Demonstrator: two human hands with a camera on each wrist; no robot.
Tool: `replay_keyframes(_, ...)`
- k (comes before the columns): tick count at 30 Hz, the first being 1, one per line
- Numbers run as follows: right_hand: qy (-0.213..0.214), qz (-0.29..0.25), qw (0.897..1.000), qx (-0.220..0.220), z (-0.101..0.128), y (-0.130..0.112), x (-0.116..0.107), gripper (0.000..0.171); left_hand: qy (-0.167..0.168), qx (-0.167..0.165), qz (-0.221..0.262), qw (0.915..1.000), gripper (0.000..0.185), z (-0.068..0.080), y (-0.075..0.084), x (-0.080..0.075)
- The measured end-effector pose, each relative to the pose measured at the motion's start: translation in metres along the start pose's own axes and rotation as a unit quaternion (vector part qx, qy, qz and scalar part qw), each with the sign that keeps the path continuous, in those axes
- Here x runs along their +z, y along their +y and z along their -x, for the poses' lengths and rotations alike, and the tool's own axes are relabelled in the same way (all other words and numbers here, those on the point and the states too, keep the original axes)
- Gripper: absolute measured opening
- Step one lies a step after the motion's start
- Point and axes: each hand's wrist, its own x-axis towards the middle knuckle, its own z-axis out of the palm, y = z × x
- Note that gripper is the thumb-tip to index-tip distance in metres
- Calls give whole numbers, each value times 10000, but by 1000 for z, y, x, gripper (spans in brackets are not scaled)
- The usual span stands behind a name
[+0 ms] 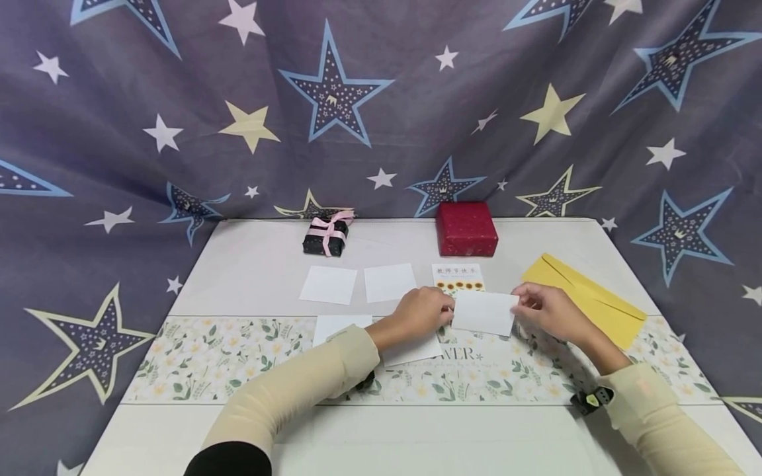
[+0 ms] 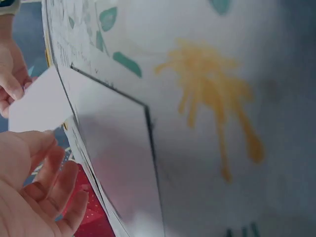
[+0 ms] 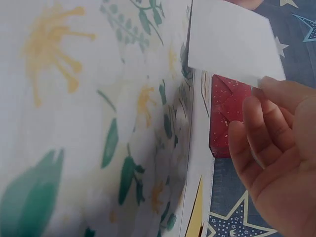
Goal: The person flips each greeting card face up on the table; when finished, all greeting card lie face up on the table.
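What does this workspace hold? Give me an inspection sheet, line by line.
Surface: white table with a floral paper runner across it.
Job's things: blank white rectangular card, lifted off the table and held between both hands.
Clutter: white paper squares, sunflower-printed card, yellow paper envelope, red gift box, black gift box with pink ribbon.
Grippers: left hand and right hand each pinch a card edge.
Cables: nothing seen.
Surroundings: grey star-patterned cloth backdrop.
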Motion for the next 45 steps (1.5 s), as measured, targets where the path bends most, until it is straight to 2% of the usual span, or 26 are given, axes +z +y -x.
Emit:
replay_keyframes(5, 205, -7, 9997, -135, 0, -3, 1, 8, 353, -53, 454, 9983, 33, 2, -3, -5)
replay_keyframes(13, 88, -982, 9951, -73, 1, -4, 3, 19, 500, -347, 1263, 9901, 20, 6, -10, -7)
replay_keyframes(16, 33, -1107, 9938, -99, 1, -5, 4, 21, 480, -360, 1396, 9884, 18, 7, -12, -7)
replay_keyframes(24, -135, -802, 9967, 31, 2, -4, 9, 18, 232, -512, 1707, 9837, 19, 10, -15, -5)
replay_keyframes(27, -402, -622, 9972, 49, 1, -2, 13, 21, 91, -442, 1643, 9854, 19, 12, -16, -4)
replay_keyframes(32, -933, -325, 9951, 27, 1, -2, 20, 38, -172, -321, 1403, 9894, 28, 15, -16, -2)
replay_keyframes(36, -1313, -193, 9911, 77, 2, -2, 25, 48, -223, -131, 1101, 9936, 11, 16, -16, -1)
replay_keyframes(39, -1462, -137, 9891, 124, 2, -3, 27, 52, -310, 24, 804, 9963, 23, 15, -17, 0)
replay_keyframes(42, -1560, -12, 9877, 141, 1, -3, 27, 53, -465, 13, 438, 9980, 18, 16, -16, 1)
replay_keyframes(45, -1675, 101, 9856, 196, 1, -4, 28, 56, -658, -58, 117, 9977, 44, 17, -15, 2)
